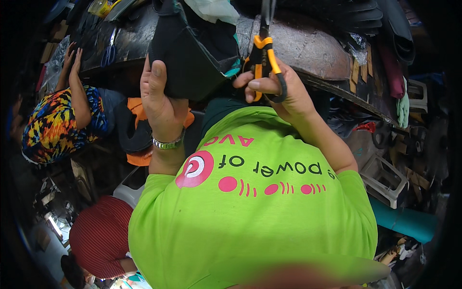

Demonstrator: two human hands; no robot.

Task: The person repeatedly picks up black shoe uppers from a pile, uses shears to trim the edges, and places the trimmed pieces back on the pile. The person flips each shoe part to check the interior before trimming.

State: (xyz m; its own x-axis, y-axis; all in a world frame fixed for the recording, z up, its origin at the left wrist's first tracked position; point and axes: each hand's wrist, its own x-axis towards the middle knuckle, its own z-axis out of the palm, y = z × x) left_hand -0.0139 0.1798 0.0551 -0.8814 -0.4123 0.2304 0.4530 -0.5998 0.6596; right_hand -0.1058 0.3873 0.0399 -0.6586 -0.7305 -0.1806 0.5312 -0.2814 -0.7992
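A black fabric piece (pixel 192 62), folded and open at its top like a bag, stands upright in front of me at the table's near edge. Teal shows along its right edge, and white material (pixel 214 9) pokes out at its top. My left hand (pixel 163 98), with a metal watch at the wrist, grips its left side, thumb in front and the fingers partly hidden behind. Scissors (pixel 264 48) with orange and black handles are in my right hand (pixel 281 89), fingers around the loops. Their blades point away from me, to the right of the fabric and apart from it.
Blue-handled scissors (pixel 109 54) lie on the dark worktable (pixel 308 48) at left. Wooden strips (pixel 358 72) and dark stacked sheets (pixel 346 14) are at right. A person in a multicoloured shirt (pixel 65 123) sits left; another in dark red (pixel 101 236) is behind. A plastic stool (pixel 385 178) stands right.
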